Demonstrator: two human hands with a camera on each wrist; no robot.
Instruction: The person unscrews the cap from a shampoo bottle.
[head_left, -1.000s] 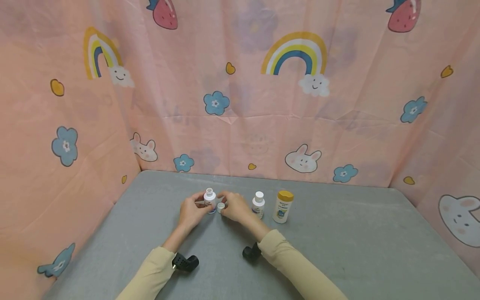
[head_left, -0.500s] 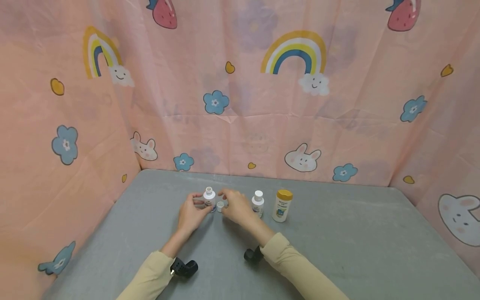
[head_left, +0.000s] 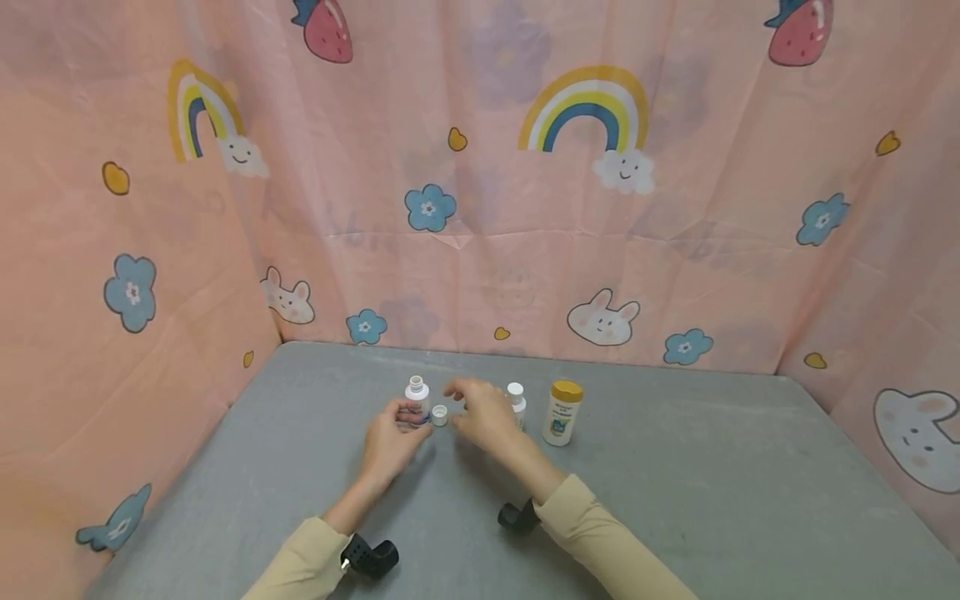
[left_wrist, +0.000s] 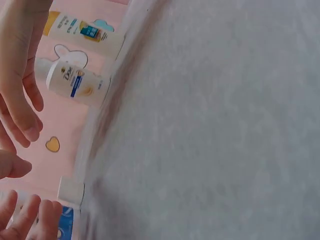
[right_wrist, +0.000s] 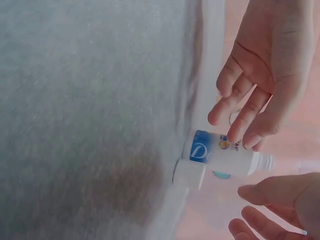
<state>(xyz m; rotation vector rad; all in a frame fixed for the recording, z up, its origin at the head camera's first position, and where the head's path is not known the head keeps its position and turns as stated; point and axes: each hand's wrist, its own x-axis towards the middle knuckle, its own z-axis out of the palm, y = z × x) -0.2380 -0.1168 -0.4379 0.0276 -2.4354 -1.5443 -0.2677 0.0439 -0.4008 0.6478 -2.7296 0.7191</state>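
Note:
A small white bottle with a blue label band (head_left: 417, 390) stands upright with its threaded neck bare. Right beside its base, on the table, lies a white screw cap (head_left: 439, 415). My left hand (head_left: 388, 440) is around the near left side of this bottle, fingers loosely bent; the right wrist view shows these fingers (right_wrist: 245, 117) slack alongside it. My right hand (head_left: 483, 417) hovers right of the cap, thumb and fingers spread with nothing between them. It partly hides a second small white bottle (head_left: 516, 392), which has its white cap on and a Dove label in the left wrist view.
To the right stands a cream bottle with a yellow cap (head_left: 562, 412). A grey cloth covers the table (head_left: 675, 483), and a pink printed curtain (head_left: 480, 275) hangs behind and at both sides. A black camera mount (head_left: 371, 558) sits on the left wrist, another on the right.
My right hand has let go of the cap and drawn right, overlapping the capped bottle more. My left hand has loosened from the uncapped bottle and shifted slightly nearer. Bottle and cap stay put.

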